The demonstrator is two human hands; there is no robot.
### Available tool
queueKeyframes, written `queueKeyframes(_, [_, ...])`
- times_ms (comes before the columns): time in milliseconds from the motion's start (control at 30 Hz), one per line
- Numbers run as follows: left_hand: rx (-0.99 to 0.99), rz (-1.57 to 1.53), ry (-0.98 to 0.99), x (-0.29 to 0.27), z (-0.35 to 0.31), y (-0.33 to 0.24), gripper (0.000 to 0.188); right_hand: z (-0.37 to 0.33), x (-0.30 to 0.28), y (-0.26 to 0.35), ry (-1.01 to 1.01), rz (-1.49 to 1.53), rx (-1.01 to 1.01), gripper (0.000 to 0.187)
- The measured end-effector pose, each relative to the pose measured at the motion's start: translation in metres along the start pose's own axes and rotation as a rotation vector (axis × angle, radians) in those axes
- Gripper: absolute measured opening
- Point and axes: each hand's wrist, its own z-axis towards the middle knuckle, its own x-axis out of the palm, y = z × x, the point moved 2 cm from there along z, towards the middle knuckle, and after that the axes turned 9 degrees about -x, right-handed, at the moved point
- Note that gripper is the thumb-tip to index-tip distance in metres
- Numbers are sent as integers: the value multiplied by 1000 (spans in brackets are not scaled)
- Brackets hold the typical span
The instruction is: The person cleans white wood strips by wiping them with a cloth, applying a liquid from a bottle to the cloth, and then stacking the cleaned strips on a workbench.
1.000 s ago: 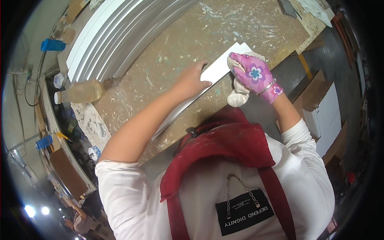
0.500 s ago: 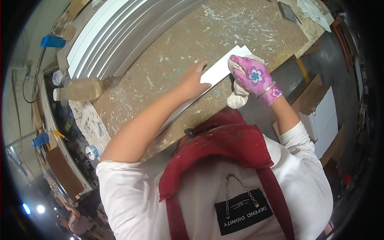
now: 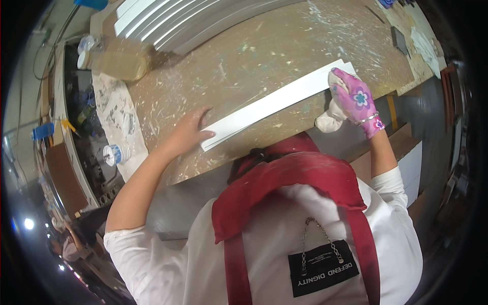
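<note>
Two white flat strips (image 3: 274, 101) lie nearly one on the other, slightly fanned, slanting across the worktable near its front edge. At their left end is my bare left hand (image 3: 187, 131), thumb touching the end and forefinger apart from it, stretched past the far edge. My right hand (image 3: 358, 99) wears a pink glove with flower prints and a bracelet at the wrist. It is closed on a cream cloth (image 3: 331, 118), pressed against the strips' right end. Part of the cloth hangs by the table's front edge, and the glove hides the rest.
More long white strips (image 3: 168, 25) are stacked at the back left. A bottle of yellowish liquid (image 3: 119, 65) lies nearby, and a white tub (image 3: 113, 155) stands at the table's left edge. A dark grey block (image 3: 399, 40) and a white cloth (image 3: 426, 51) lie back right, boxes (image 3: 391, 147) below.
My left hand has gone from near the strips' right part to their left end, uncovering more of them. My right hand keeps the cloth at the right end. The whole view has shifted.
</note>
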Motion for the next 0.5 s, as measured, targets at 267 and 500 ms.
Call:
queueKeyframes(267, [130,-88,40,26,39,-53,67,-1,4,-1,-28,49,28,39])
queueKeyframes(500, [354,-15,29,52,99,-110,73,0,0,15,-20,-76,30,38])
